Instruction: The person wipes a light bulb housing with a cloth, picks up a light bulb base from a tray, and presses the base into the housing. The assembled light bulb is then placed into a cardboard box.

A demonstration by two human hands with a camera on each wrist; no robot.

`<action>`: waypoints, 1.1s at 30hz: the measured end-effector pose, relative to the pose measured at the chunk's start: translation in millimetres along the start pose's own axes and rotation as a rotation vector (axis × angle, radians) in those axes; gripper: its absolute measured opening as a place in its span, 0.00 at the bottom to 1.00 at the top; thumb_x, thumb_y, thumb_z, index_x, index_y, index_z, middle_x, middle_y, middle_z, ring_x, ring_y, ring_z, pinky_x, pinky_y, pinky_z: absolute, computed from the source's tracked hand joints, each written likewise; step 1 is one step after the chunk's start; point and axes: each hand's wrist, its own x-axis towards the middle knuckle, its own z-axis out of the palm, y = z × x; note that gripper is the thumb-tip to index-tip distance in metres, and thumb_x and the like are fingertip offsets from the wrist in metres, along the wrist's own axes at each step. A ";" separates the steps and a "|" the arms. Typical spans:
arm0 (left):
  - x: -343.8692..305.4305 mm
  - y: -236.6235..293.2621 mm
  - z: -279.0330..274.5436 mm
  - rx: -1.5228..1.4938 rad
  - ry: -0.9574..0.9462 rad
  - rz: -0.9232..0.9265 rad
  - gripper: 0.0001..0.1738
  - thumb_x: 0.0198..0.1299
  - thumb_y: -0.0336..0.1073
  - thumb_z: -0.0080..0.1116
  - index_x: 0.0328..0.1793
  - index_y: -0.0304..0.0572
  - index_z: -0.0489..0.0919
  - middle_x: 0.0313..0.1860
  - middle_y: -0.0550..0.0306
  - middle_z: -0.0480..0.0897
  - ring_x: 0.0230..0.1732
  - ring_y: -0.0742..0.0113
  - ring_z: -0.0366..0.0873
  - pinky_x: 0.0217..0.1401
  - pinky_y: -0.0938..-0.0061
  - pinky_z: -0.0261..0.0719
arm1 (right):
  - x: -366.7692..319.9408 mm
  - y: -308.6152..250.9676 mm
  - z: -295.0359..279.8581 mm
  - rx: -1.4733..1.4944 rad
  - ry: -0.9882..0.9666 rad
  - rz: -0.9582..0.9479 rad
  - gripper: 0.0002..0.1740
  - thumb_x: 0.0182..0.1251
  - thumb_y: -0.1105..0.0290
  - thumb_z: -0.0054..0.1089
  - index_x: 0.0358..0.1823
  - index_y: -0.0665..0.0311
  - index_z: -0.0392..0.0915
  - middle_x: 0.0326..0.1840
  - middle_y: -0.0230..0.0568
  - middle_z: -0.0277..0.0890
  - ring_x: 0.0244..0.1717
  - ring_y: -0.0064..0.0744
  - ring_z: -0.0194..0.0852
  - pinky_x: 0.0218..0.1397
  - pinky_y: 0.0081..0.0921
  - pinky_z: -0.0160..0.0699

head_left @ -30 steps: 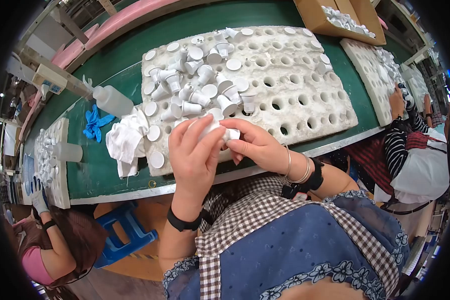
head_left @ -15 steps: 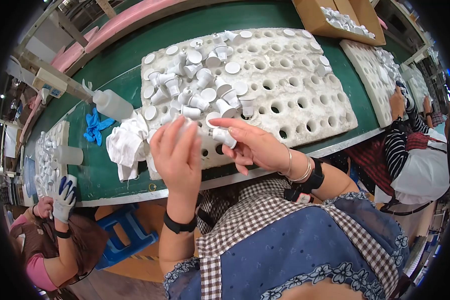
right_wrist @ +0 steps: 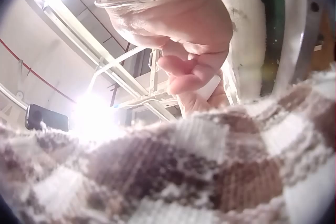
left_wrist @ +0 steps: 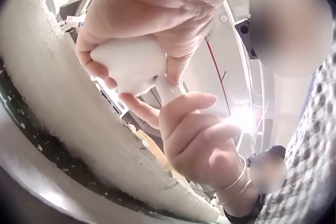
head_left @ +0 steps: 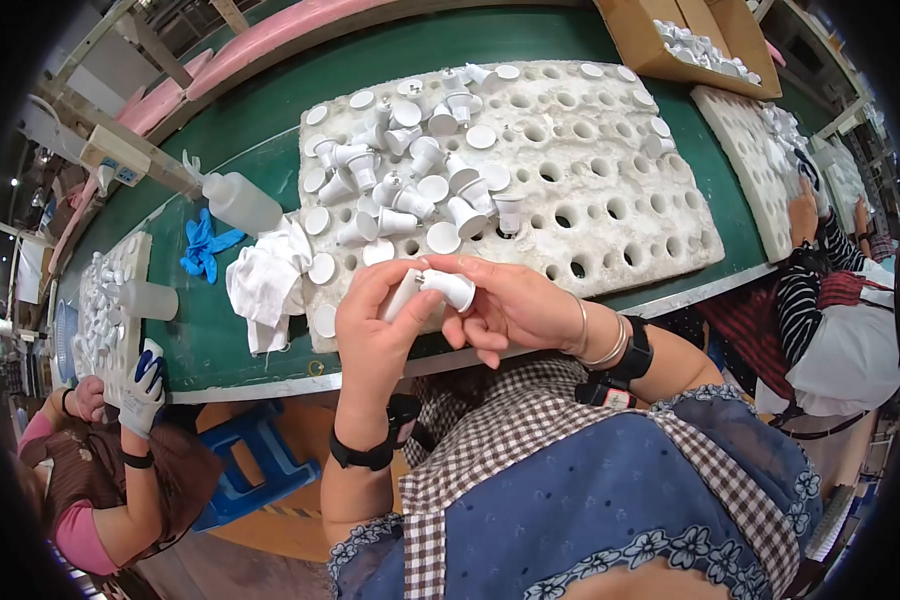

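Note:
Both hands meet low over the near edge of the pitted white foam board (head_left: 660,255). My right hand (head_left: 525,305) pinches a small white cup-shaped lamp part (head_left: 450,290), its small metal prongs facing left. My left hand (head_left: 370,325) grips a broad white piece (left_wrist: 131,61), its thumb lying right by the prongs; I cannot tell whether this piece is cloth or plastic. In the right wrist view, the right hand's lower fingers are curled below the part, which they mostly hide. A heap of similar cup-shaped parts (head_left: 425,155) and flat white discs (head_left: 443,237) lies on the board.
Left of the board are a crumpled white cloth (head_left: 270,280), blue gloves (head_left: 205,245) and a squeeze bottle (head_left: 240,200). A cardboard box (head_left: 640,40) of white parts stands at the back right. Other people work at boards on either side.
The hands were together, parted as the left hand swung left, and have come together again around the white pieces. At the far left, another person's gloved hand has moved off their board.

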 end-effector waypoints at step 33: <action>7.3 -20.8 -107.7 1.000 0.640 0.311 0.22 0.46 0.40 0.72 0.49 0.45 0.83 0.51 0.50 0.81 0.51 0.47 0.73 0.55 0.57 0.71 | -5.3 -11.0 11.5 -0.451 0.221 -0.127 0.30 0.73 0.69 0.45 0.75 0.56 0.55 0.37 0.31 0.67 0.27 0.16 0.62 0.31 0.16 0.70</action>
